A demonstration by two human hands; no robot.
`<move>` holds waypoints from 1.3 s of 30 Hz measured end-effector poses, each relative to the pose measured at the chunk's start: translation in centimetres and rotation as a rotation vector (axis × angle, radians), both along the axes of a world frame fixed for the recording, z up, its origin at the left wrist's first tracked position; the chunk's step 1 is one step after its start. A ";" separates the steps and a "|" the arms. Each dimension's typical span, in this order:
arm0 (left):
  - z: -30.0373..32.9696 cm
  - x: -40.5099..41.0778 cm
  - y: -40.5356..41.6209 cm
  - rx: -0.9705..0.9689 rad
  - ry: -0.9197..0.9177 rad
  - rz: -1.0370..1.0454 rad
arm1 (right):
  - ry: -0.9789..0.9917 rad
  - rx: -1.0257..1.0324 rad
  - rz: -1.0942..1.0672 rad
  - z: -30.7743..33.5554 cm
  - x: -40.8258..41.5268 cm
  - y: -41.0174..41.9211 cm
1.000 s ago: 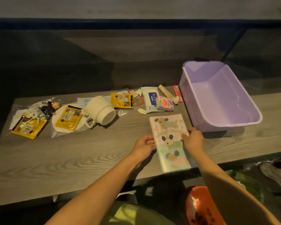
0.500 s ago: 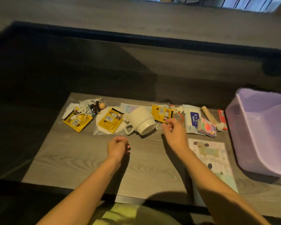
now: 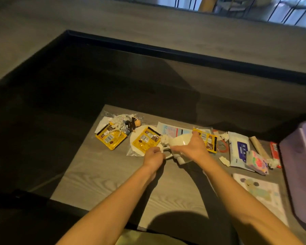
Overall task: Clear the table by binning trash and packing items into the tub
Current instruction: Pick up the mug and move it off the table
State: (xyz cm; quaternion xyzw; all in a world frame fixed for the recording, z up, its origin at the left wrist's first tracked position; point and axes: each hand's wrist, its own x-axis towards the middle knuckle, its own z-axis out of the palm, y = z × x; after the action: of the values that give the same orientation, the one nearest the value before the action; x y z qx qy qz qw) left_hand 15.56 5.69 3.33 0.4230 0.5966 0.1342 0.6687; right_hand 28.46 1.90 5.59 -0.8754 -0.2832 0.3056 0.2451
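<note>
Mug [image 3: 177,144]: on its side on the counter [image 3: 99,175]; right hand [image 3: 193,149] clasps its body, left hand [image 3: 153,156] pinches the handle.
Around: yellow sachets [image 3: 146,141] alongside; purple tub [image 3: 298,167] far right.

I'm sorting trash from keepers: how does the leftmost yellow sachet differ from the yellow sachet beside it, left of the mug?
The leftmost yellow sachet lies straight on the table; the second yellow sachet rests on a white round plate. The leftmost has crumpled white scraps and a small figurine over its far edge; the second lies uncovered. Both are yellow with dark print, flat and tilted alike.
</note>
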 end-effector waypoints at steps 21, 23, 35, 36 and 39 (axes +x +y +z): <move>2.9 -19.7 2.7 0.263 -0.030 0.454 | 0.008 0.078 0.683 3.8 -18.6 3.4; 2.9 -21.8 2.6 0.274 -0.010 0.536 | 0.020 0.079 0.738 3.6 -20.7 4.1; 1.6 -28.2 4.3 0.246 0.005 0.898 | -0.020 0.106 0.753 0.7 -30.0 4.7; 1.4 -28.4 4.4 0.268 0.002 0.902 | -0.026 0.113 0.752 0.4 -30.3 4.6; 0.7 -28.9 4.6 0.299 0.015 0.919 | -0.037 0.124 0.735 -0.1 -31.0 4.3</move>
State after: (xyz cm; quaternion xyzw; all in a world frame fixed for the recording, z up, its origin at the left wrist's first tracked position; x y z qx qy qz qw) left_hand -13.29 10.33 4.04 0.2081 0.7007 0.4970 0.4677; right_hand -2.54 6.16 5.52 -0.7042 -0.6009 0.3394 0.1666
